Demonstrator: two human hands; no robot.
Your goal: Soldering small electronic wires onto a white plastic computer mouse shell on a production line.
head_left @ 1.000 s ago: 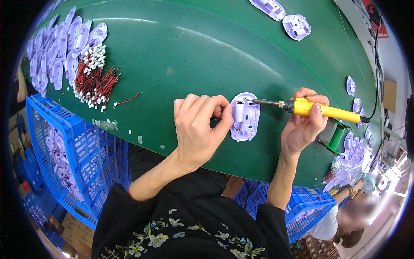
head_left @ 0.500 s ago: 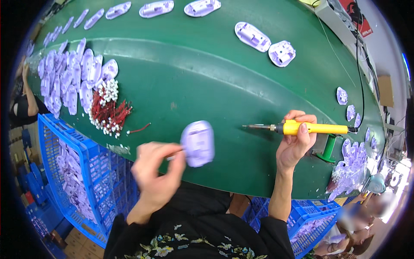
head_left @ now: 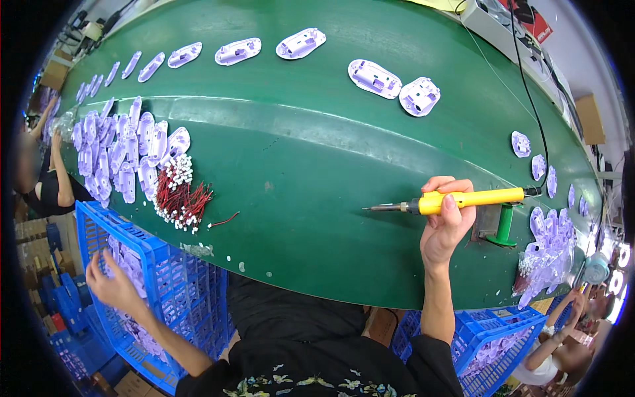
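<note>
Holding a yellow soldering iron (head_left: 463, 198) level over the green worktop (head_left: 317, 152), right hand (head_left: 446, 225) fingers wrapped round its grip.
Left hand (head_left: 112, 284) hangs off the worktop's near edge, fingers spread wide and holding nothing, over the blue crate (head_left: 178, 291) of lilac shells. Red wires (head_left: 182, 198) and piled shells (head_left: 122, 155) crowd the left; the middle lies bare, with a green stand (head_left: 504, 225) just right of the iron.
</note>
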